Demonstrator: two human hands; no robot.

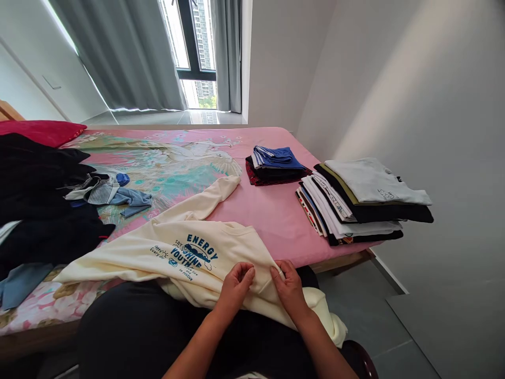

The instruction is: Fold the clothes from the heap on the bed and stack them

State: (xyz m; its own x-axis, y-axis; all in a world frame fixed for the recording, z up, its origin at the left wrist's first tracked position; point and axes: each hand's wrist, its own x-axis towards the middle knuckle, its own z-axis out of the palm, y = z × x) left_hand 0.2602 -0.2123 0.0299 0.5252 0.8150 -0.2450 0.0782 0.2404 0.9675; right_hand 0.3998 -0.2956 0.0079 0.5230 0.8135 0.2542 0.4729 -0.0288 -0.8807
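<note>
Cream sweatshirt [232,237], not yet folded, print up across bed [268,210] and lap [118,326]. Pinched near the shoulder by the right hand [290,288], with left hand [236,284] near, fingertips together (grip hard to tell). Already folded: small stack [276,164], taller stack [366,197]. Also unfolded: loose clothes [39,179].

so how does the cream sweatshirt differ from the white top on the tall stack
The cream sweatshirt lies loosely spread, while the white top is folded flat. The cream sweatshirt carries large blue lettering; the white top shows a small dark print. Both are pale, printed garments.
</note>
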